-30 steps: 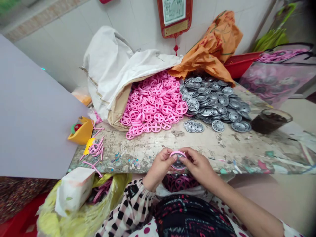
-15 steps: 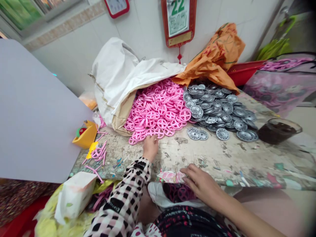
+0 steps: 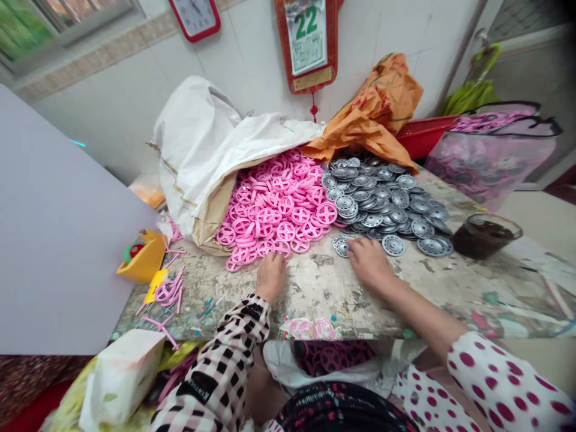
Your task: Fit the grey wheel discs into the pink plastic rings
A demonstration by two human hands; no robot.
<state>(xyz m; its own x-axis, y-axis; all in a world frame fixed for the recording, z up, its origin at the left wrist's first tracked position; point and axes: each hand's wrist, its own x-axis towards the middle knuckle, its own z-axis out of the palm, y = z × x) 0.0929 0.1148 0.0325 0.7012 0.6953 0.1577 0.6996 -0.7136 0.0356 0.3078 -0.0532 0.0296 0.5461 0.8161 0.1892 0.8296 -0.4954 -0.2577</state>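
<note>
At the front edge of a heap of pink spoked plastic wheels [image 3: 285,231], my left hand [image 3: 270,277] has its fingers bent down onto a wheel; the fingertips are partly hidden. My right hand [image 3: 369,261] is at the front of the pile of grey slotted wheel discs [image 3: 382,195]. Its fingers are closed over a grey disc lying on the table beside another loose disc [image 3: 341,245]. Below the table edge, a white bag [image 3: 288,367] at my lap holds pink wheels with dark centres [image 3: 330,357].
A white sack [image 3: 198,138] and an orange sack [image 3: 382,114] lie behind the piles. A glass of dark liquid [image 3: 483,237] stands at the right. At the left are a yellow scoop-like toy part [image 3: 146,261], pink pieces [image 3: 168,291] and a white container [image 3: 123,372].
My right hand has moved from above the lap bag forward to the grey discs. My left hand stays at the pink wheels. The view has shifted slightly.
</note>
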